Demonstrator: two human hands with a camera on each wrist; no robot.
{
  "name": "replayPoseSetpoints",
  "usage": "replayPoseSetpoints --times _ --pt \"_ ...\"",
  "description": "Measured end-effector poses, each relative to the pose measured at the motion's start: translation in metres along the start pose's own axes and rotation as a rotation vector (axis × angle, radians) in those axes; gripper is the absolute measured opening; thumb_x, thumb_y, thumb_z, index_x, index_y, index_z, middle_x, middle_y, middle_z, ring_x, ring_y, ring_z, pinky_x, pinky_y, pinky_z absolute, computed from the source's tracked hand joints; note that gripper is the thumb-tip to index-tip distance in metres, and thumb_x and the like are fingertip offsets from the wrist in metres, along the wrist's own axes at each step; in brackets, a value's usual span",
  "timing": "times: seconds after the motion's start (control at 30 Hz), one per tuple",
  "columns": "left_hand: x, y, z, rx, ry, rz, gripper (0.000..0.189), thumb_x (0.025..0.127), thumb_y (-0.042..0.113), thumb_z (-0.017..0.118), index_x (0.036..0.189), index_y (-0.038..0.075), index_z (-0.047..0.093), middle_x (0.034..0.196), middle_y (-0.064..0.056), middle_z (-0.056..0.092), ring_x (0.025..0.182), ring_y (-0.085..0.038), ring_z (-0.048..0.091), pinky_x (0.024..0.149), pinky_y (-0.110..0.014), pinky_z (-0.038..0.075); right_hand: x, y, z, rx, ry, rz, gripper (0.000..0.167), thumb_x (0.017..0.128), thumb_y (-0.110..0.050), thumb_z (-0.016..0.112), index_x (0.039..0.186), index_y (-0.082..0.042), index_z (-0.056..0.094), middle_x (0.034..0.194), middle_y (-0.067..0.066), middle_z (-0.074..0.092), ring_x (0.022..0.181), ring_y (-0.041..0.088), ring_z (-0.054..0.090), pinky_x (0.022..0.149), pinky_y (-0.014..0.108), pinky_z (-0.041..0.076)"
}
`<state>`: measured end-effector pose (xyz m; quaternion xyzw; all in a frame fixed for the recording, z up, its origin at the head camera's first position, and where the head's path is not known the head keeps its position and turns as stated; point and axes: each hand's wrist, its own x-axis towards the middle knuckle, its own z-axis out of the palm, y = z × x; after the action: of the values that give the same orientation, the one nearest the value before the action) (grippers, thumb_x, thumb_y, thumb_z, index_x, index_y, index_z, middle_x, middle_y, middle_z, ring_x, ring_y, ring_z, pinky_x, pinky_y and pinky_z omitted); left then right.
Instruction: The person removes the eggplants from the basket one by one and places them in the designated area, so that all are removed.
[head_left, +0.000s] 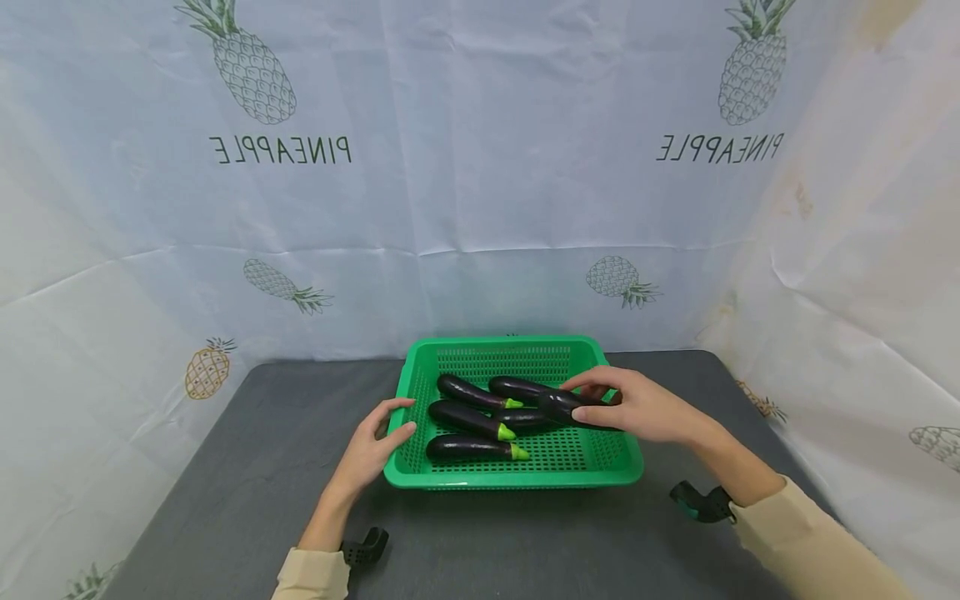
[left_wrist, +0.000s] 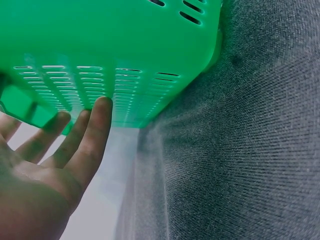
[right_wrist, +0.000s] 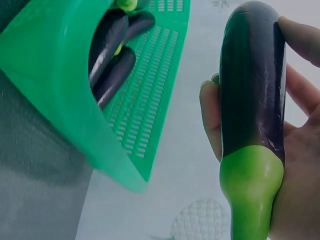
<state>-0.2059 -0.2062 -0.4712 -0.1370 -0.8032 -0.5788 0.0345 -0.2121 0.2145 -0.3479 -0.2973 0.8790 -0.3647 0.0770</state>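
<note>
A green plastic basket (head_left: 513, 480) with slotted walls stands on the dark table. Several dark purple eggplants (head_left: 467, 447) with green caps lie inside it. My right hand (head_left: 660, 407) grips another eggplant (right_wrist: 252, 85) between thumb and fingers, over the basket's right part in the head view; its green cap points back toward the wrist. On the left, my left hand (head_left: 367, 446) is at the basket's left rim, thumb and fingers spread. In the left wrist view its extended fingers (left_wrist: 95, 135) reach up to the slotted side wall.
A grey cloth covers the table (head_left: 480, 542). A white sheet (head_left: 495, 192) printed with pineapples hangs behind the table and along both sides. Black wrist cameras sit by the left cuff (head_left: 313, 573) and the right cuff (head_left: 776, 512).
</note>
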Motion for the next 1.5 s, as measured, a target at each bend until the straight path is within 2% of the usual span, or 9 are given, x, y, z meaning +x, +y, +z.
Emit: replayPoseSetpoints --times 0.37,0.7,0.97,1.27,1.5 --pt "0.0 0.0 -0.001 -0.009 -0.003 -0.009 0.045 0.103 0.028 0.064 0.143 0.011 0.054 0.156 -0.016 0.041 0.15 -0.04 0.027 0.116 -0.066 0.026 -0.01 0.01 -0.022 0.013 0.041 0.046 0.038 0.099 -0.031 0.069 0.135 -0.017 0.063 0.113 0.004 0.064 0.096 0.023 0.064 0.075 0.034 0.055" --pt "0.0 0.0 -0.001 -0.008 -0.002 -0.016 0.045 0.103 0.028 0.064 0.144 0.011 0.054 0.157 -0.016 0.041 0.15 -0.04 0.028 0.116 -0.065 0.027 -0.015 0.026 -0.036 -0.037 0.119 0.099 0.04 0.099 -0.035 0.069 0.135 -0.019 0.064 0.115 0.003 0.065 0.098 0.023 0.063 0.077 0.036 0.054" --pt "-0.001 -0.001 -0.001 -0.004 0.003 -0.011 0.045 0.103 0.027 0.064 0.143 0.011 0.055 0.156 -0.017 0.041 0.149 -0.04 0.028 0.116 -0.065 0.025 -0.017 0.041 -0.044 -0.063 0.146 0.103 0.043 0.1 -0.031 0.068 0.138 -0.011 0.061 0.118 0.009 0.066 0.095 0.022 0.063 0.07 0.035 0.054" --pt "0.0 -0.001 -0.001 -0.006 0.002 -0.006 0.044 0.103 0.026 0.064 0.143 0.011 0.055 0.156 -0.017 0.042 0.149 -0.04 0.03 0.116 -0.065 0.027 -0.022 0.059 -0.051 -0.096 0.176 0.131 0.046 0.101 -0.031 0.066 0.141 -0.009 0.059 0.119 0.011 0.065 0.1 0.025 0.062 0.073 0.038 0.054" --pt "0.0 -0.001 0.0 -0.008 0.003 -0.008 0.044 0.103 0.026 0.064 0.144 0.011 0.054 0.156 -0.016 0.042 0.149 -0.04 0.03 0.116 -0.065 0.025 -0.025 0.075 -0.053 -0.154 0.196 0.127 0.046 0.103 -0.031 0.064 0.142 -0.006 0.058 0.127 0.015 0.063 0.109 0.03 0.06 0.081 0.046 0.052"
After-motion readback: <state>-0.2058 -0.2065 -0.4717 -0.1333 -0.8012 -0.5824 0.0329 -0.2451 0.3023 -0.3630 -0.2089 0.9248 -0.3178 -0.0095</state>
